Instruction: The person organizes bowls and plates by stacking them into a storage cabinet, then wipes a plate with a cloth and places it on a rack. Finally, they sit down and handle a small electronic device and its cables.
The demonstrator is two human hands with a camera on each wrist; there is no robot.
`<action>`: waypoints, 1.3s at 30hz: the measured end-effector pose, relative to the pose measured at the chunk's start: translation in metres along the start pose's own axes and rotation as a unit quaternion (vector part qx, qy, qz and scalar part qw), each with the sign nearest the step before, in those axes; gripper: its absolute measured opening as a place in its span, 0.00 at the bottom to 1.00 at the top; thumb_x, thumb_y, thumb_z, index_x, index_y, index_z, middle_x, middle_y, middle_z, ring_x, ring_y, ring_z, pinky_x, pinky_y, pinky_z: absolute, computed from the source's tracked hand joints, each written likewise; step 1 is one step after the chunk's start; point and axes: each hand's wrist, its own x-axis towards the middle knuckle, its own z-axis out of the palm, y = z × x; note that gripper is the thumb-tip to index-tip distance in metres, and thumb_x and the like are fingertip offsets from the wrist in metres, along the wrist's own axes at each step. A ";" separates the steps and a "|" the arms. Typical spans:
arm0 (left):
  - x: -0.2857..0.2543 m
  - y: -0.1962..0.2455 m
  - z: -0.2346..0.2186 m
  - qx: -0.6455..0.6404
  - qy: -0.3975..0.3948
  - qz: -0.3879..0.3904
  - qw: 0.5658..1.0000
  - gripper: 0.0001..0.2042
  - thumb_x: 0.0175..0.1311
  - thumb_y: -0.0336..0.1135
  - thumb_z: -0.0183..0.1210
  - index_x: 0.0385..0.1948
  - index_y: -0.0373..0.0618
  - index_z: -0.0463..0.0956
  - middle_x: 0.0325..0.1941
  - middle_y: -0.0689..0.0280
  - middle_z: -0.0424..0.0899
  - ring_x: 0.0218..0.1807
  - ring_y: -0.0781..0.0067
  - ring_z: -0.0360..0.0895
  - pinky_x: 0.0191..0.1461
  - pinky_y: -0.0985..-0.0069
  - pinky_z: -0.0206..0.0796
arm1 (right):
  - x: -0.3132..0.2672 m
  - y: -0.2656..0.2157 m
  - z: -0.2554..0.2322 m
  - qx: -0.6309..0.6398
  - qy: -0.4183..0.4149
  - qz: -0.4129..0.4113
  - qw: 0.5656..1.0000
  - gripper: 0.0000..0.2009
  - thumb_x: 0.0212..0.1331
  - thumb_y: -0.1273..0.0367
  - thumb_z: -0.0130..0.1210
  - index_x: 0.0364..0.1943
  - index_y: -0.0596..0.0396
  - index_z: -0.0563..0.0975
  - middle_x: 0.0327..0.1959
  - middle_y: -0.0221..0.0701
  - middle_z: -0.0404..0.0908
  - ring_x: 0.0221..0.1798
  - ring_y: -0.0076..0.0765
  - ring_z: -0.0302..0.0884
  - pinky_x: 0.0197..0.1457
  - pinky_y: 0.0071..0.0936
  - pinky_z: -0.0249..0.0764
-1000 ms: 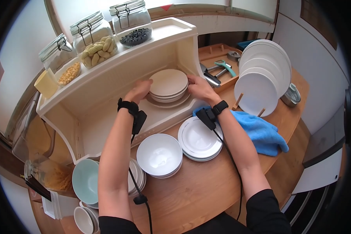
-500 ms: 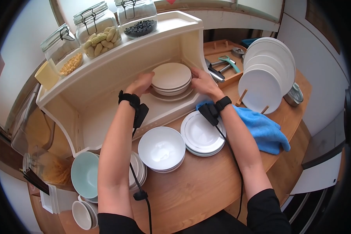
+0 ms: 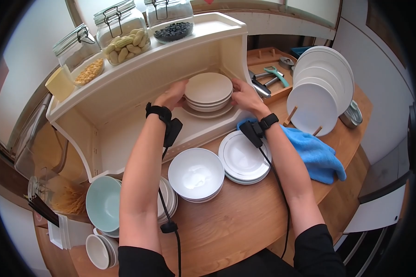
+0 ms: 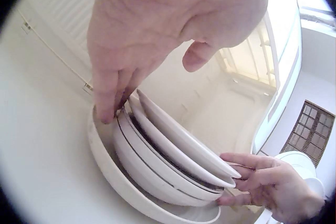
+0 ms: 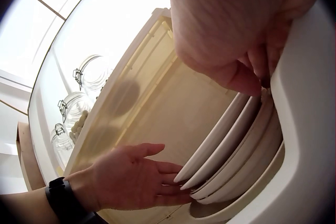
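Inside the cream shelf unit point(image 3: 125, 115), toward its right end, stands a stack of off-white plates point(image 3: 209, 87) on bowls point(image 3: 209, 108), with a wider shallow dish point(image 4: 107, 161) beneath. My left hand point(image 3: 171, 94) is at the stack's left side, its fingers extended and fingertips right at the rims; its thumb stands away from the plates in the left wrist view. Opposite, my right hand point(image 3: 248, 98) has loosely bent fingers against the plate and bowl edges. Part of those fingers is hidden behind the shelf's end wall in the right wrist view.
In front of the shelf stand white bowls point(image 3: 196, 173), rimmed plates point(image 3: 245, 156) and a mint bowl point(image 3: 103, 203). A blue cloth point(image 3: 312, 154) and racked plates point(image 3: 312, 108) are at right. Glass jars point(image 3: 122, 39) line the shelf top; cables hang from both wrists.
The head view has shifted slightly, so the scene sits further right. Both hands stay beside the stack, and the left thumb has come away from the top plate's rim.
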 end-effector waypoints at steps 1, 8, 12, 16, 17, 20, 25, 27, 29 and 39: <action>0.004 -0.002 0.000 -0.023 0.004 0.008 1.000 0.24 0.74 0.58 0.42 0.51 0.50 0.76 0.44 0.67 0.78 0.48 0.73 0.73 0.59 0.71 0.63 | 0.001 0.001 -0.001 -0.002 -0.014 -0.005 1.000 0.20 0.55 0.77 0.47 0.53 0.67 0.75 0.44 0.37 0.85 0.30 0.29 0.79 0.32 0.28 0.75; 0.003 -0.004 -0.004 -0.009 -0.015 0.010 1.000 0.23 0.73 0.58 0.45 0.55 0.51 0.76 0.46 0.67 0.80 0.49 0.73 0.73 0.59 0.73 0.63 | -0.001 -0.010 -0.010 -0.040 -0.092 0.066 0.993 0.31 0.53 0.81 0.45 0.67 0.63 0.66 0.61 0.31 0.78 0.53 0.26 0.77 0.45 0.22 0.77; -0.007 -0.001 -0.004 -0.019 -0.022 0.011 1.000 0.25 0.73 0.58 0.43 0.56 0.50 0.76 0.49 0.65 0.80 0.50 0.72 0.74 0.60 0.71 0.64 | -0.001 -0.009 -0.008 -0.005 -0.076 0.068 0.995 0.32 0.53 0.81 0.45 0.69 0.64 0.65 0.64 0.36 0.76 0.59 0.30 0.77 0.48 0.25 0.80; -0.006 -0.003 -0.005 -0.025 -0.012 0.013 1.000 0.27 0.73 0.59 0.42 0.56 0.48 0.75 0.50 0.64 0.80 0.51 0.72 0.74 0.60 0.69 0.64 | -0.006 -0.016 -0.005 0.006 -0.048 0.068 0.997 0.33 0.54 0.81 0.47 0.70 0.64 0.63 0.66 0.39 0.74 0.60 0.33 0.77 0.51 0.28 0.82; -0.006 -0.002 -0.004 -0.026 -0.011 0.013 1.000 0.27 0.73 0.59 0.42 0.56 0.48 0.75 0.50 0.64 0.80 0.51 0.72 0.74 0.60 0.69 0.64 | -0.008 -0.019 -0.005 0.006 -0.049 0.068 0.996 0.33 0.54 0.81 0.47 0.70 0.64 0.63 0.66 0.39 0.74 0.60 0.33 0.77 0.51 0.28 0.82; -0.003 -0.004 -0.002 -0.006 0.008 -0.005 1.000 0.27 0.73 0.60 0.42 0.57 0.47 0.75 0.51 0.64 0.79 0.51 0.72 0.73 0.61 0.69 0.64 | -0.008 -0.020 -0.006 -0.031 -0.040 0.069 0.996 0.33 0.54 0.80 0.47 0.70 0.64 0.64 0.64 0.38 0.76 0.56 0.32 0.79 0.49 0.26 0.81; -0.010 -0.002 0.001 0.008 0.034 0.006 0.999 0.29 0.73 0.62 0.40 0.58 0.47 0.74 0.54 0.63 0.78 0.52 0.71 0.72 0.61 0.68 0.62 | -0.002 -0.006 -0.006 -0.064 -0.066 0.046 0.995 0.30 0.55 0.78 0.48 0.67 0.64 0.68 0.56 0.35 0.81 0.46 0.26 0.78 0.44 0.23 0.77; -0.008 -0.003 0.000 0.007 0.023 0.004 1.000 0.29 0.73 0.62 0.40 0.58 0.47 0.74 0.53 0.63 0.78 0.52 0.72 0.71 0.61 0.68 0.62 | -0.004 -0.009 -0.005 -0.062 -0.065 0.039 0.995 0.30 0.54 0.78 0.48 0.67 0.64 0.69 0.55 0.33 0.81 0.45 0.25 0.78 0.44 0.23 0.77; -0.007 -0.002 0.000 0.007 0.009 0.002 1.000 0.29 0.73 0.63 0.40 0.58 0.47 0.73 0.52 0.64 0.78 0.51 0.72 0.71 0.60 0.69 0.62 | -0.005 -0.008 -0.006 -0.062 -0.062 0.033 0.996 0.30 0.54 0.78 0.48 0.66 0.63 0.70 0.54 0.32 0.81 0.45 0.24 0.77 0.43 0.22 0.76; -0.028 0.008 0.007 -0.014 0.003 0.005 1.000 0.29 0.73 0.62 0.41 0.58 0.45 0.71 0.51 0.62 0.76 0.51 0.70 0.71 0.61 0.68 0.62 | -0.001 0.001 -0.004 -0.043 -0.049 -0.008 0.998 0.27 0.53 0.77 0.50 0.61 0.64 0.72 0.49 0.36 0.83 0.44 0.29 0.79 0.47 0.25 0.75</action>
